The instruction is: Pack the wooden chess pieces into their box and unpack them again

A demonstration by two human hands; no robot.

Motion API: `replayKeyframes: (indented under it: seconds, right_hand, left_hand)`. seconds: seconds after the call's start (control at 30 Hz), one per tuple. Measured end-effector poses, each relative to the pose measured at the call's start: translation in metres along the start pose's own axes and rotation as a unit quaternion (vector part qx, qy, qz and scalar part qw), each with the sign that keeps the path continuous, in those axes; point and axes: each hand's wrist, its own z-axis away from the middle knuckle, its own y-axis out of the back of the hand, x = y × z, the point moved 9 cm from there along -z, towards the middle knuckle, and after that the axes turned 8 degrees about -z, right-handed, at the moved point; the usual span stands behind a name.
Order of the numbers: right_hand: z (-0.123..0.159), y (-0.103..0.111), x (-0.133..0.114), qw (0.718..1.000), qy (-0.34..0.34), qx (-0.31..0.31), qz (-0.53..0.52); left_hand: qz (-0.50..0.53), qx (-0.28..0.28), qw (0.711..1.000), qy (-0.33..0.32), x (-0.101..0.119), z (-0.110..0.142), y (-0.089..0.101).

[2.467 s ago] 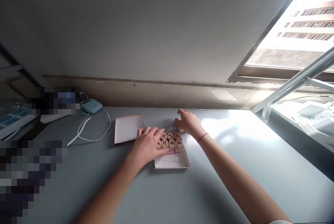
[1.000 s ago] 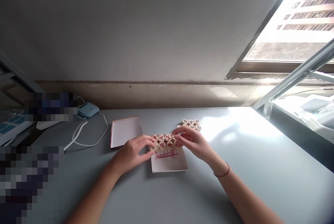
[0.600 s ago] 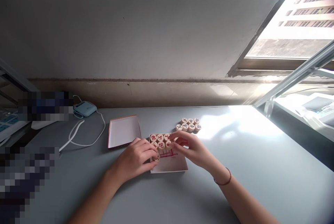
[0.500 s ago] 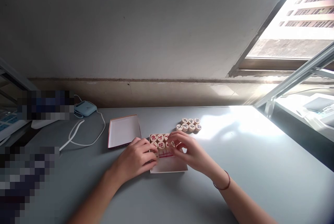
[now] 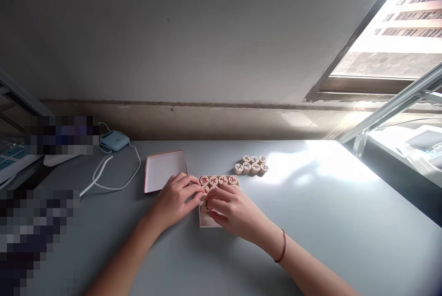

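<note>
The right hand (image 5: 238,209) hides most of the second row and the tray's right side; pixelated patches (image 5: 34,240) blot out the left margin. Its thumb and fingers close on the front disc (image 5: 206,205), partly covered, at nine o'clock inside the tray (image 5: 207,222), inscribed face upward. The back row (image 5: 218,180) of red-marked discs runs from nine to three o'clock. The left hand (image 5: 181,197) has its fingertips at the tray's left wall; whether they pinch anything, I cannot tell. Half a second ago the right hand was further toward three o'clock, covering the back row's right end, now exposed. The lid (image 5: 165,171) lies at ten o'clock, dark-marked discs (image 5: 254,167) at one.
</note>
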Motion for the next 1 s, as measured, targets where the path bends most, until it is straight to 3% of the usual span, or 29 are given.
replayKeyframes:
  seconds: [0.33,0.47,0.57,0.67,0.73,0.87,1.0]
  right_hand:
    - [-0.003,-0.008,0.001,0.999,0.013,-0.002,0.040]
    - [-0.005,0.007,0.009,1.000,-0.013,0.005,-0.009]
    - [-0.008,0.038,0.046,0.991,-0.128,0.038,-0.001]
    - [-0.003,0.069,0.104,0.944,-0.315,0.047,0.088]
    - [-0.002,0.080,0.134,0.909,-0.391,0.014,0.141]
    - [-0.002,0.077,0.168,0.866,-0.466,-0.071,0.166]
    - [-0.004,0.071,0.173,0.860,-0.474,-0.104,0.160]
  left_hand:
    - [0.002,0.000,1.000,0.014,-0.004,0.001,-0.003]
    - [0.005,-0.006,1.000,0.016,-0.005,0.001,-0.003]
    - [0.010,-0.002,1.000,0.019,-0.008,0.001,0.000]
    - [0.013,0.010,1.000,0.023,-0.013,0.001,0.004]
    - [0.016,0.012,0.999,0.027,-0.017,0.001,0.004]
    - [0.023,0.001,0.999,0.042,-0.024,0.003,-0.002]
    - [0.026,0.003,0.998,0.049,-0.026,0.004,-0.003]
